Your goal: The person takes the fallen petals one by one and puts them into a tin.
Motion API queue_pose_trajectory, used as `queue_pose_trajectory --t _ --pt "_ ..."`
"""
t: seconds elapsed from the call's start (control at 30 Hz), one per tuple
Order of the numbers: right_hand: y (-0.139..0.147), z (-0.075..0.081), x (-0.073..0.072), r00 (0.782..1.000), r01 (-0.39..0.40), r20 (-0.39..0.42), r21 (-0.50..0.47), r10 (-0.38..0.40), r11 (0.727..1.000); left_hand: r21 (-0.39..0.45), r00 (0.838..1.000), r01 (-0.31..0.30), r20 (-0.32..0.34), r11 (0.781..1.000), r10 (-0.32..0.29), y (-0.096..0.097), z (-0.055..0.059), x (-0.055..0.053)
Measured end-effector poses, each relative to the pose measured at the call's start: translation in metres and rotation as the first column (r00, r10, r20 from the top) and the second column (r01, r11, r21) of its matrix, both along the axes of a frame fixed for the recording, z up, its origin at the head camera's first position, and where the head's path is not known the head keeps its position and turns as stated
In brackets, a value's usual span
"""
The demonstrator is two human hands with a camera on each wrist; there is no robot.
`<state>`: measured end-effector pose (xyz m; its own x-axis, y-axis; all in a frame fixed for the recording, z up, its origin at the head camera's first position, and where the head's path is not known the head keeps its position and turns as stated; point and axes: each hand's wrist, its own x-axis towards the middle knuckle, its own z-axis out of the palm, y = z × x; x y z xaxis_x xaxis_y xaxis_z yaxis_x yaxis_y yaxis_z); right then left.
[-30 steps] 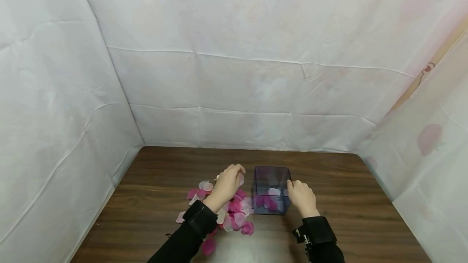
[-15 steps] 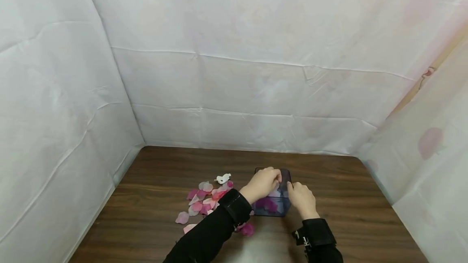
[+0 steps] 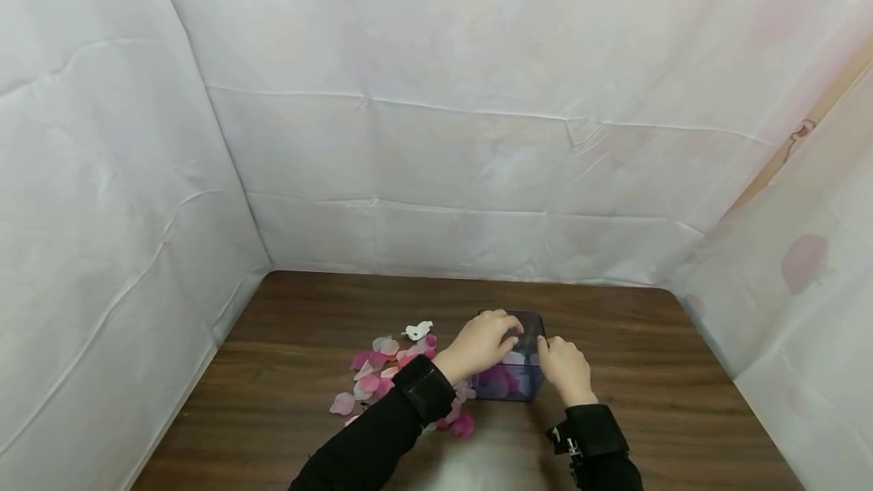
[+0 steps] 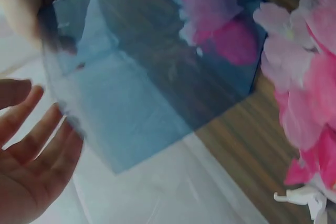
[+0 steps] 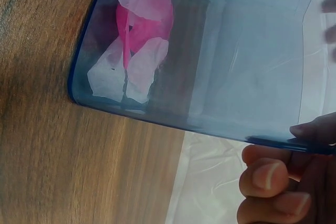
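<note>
A clear blue-purple plastic box (image 3: 530, 326) stands upright on the table with its top open. Pink and white artificial petals (image 5: 142, 30) lie at its bottom. My right hand (image 3: 567, 371) grips the box's right rim, thumb inside and fingers outside, as the right wrist view shows. Over the box's open top hovers my left hand (image 3: 477, 343); its fingers are loosely spread with nothing between them in the left wrist view. Left of the box, a loose pile of pink and white petals (image 3: 368, 383) lies partly hidden under the left forearm.
A small white object (image 3: 417, 330), shaped somewhat like a bird, lies behind the pile. The brown wood-grain table (image 3: 655, 370) is bordered by white cloth (image 3: 470, 157) at the back and sides.
My left hand has moved right from the pile to above the box, and its fingers have spread. The pale petal it held is gone from it. The right hand stays on the rim.
</note>
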<state>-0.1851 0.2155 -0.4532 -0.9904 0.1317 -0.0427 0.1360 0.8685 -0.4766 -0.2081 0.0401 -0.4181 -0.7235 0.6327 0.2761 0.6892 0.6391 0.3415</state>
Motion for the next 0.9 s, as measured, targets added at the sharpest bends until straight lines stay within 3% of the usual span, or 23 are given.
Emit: queue_pose_trajectory --t 0.13,0.27,0.47,0.57,0.8,0.9 --pt "0.001 0.0 -0.002 1.0 -0.013 -0.016 0.006 0.013 1.0 0.124 0.998 -0.053 -0.032 0.991 0.058 -0.017 0.004 0.001" --pt "0.003 -0.001 -0.002 1.0 -0.011 -0.005 0.006 0.011 1.0 0.187 0.991 -0.125 -0.02 0.974 0.131 -0.042 -0.013 0.001" --pt "0.006 -0.002 0.0 1.0 -0.013 0.001 0.001 0.013 1.0 0.058 0.985 -0.168 -0.031 0.984 0.17 -0.091 -0.059 0.011" --pt "0.007 -0.002 0.001 1.0 -0.011 0.005 0.007 0.011 1.0 -0.009 0.983 -0.176 -0.055 0.984 0.176 -0.109 -0.076 0.018" --pt "0.008 0.0 0.003 1.0 -0.013 0.005 -0.002 0.013 1.0 -0.113 0.977 -0.215 -0.014 0.97 0.214 -0.129 -0.094 0.027" --pt "0.007 0.001 0.002 1.0 -0.014 0.009 -0.006 0.014 1.0 -0.135 0.969 -0.249 -0.047 0.959 0.244 -0.131 -0.099 0.028"
